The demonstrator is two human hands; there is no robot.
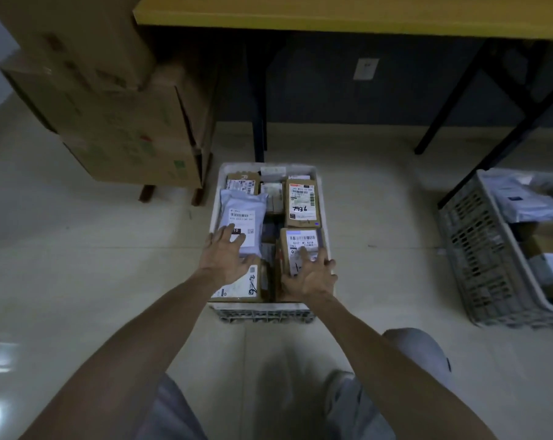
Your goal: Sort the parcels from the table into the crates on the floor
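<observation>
A white crate [322, 198] stands on the floor before me, packed with several labelled parcels. My left hand [227, 258] lies flat, fingers spread, on a grey plastic mailer [241, 214] at the crate's left side. My right hand [313, 271] presses on a small brown box [302, 242] with a barcode label at the near right corner, fingers curled round its near edge. Another brown box marked 7936 [301, 201] lies behind it. A brown box with a white label [246, 285] sits under my left wrist.
A grey slotted crate [478, 249] with more parcels stands on the floor at the right. The yellow table [332, 11] on black legs spans the top. Stacked cardboard cartons [116, 122] stand at the left on a low stand. My knees are at the bottom.
</observation>
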